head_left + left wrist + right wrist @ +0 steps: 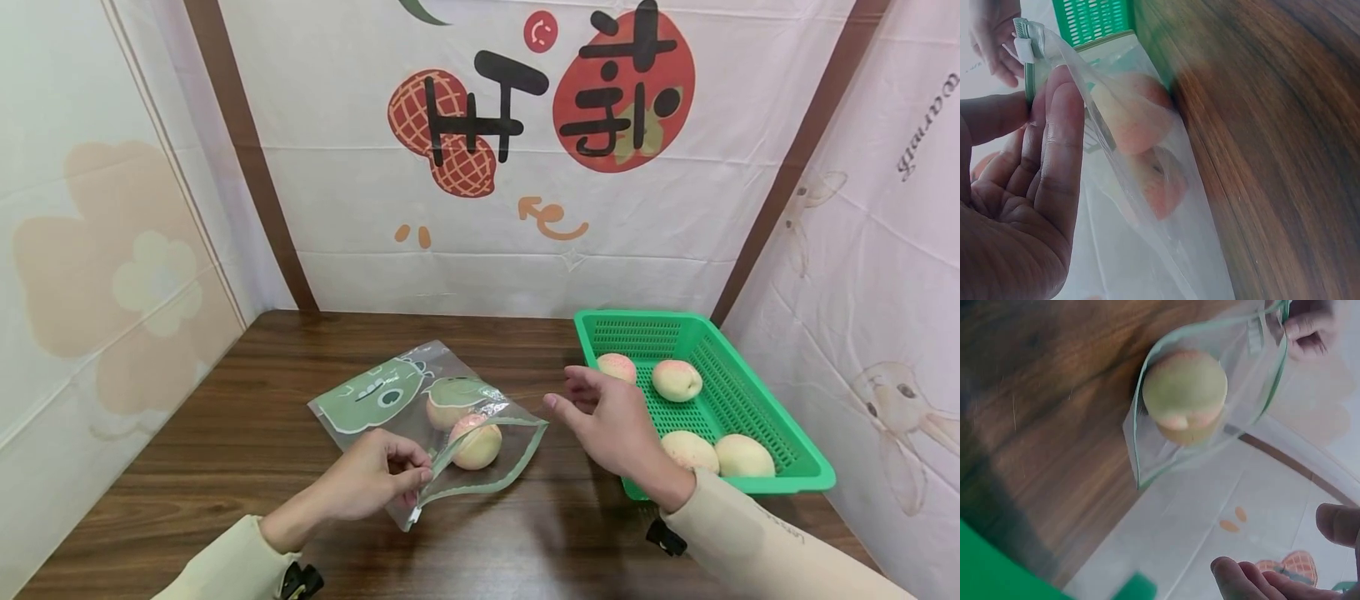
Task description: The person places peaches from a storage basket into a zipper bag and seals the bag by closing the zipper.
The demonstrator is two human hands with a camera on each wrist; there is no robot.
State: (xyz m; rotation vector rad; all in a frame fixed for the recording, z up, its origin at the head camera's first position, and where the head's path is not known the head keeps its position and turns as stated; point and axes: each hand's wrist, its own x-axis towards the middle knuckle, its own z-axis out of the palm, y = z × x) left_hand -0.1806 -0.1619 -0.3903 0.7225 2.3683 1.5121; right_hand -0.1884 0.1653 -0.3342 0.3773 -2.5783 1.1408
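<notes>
A clear zip bag (397,392) with a green cartoon print lies on the table, its mouth gaping toward the right. Inside it are two peaches, the nearer peach (477,443) close to the opening. My left hand (375,475) pinches the bag's rim near the white slider (1024,50). Between the bag and the basket, my right hand (611,421) hovers with nothing in it, thumb and fingers apart. A green plastic basket (780,417) stands at the right, with several peaches in it, among them one peach (677,381) toward the back.
Dark wood-grain table (247,400) spreads under everything. A printed white curtain (337,200) hangs behind the table, and more cloth closes both sides. The basket's left wall stands right beside my right hand.
</notes>
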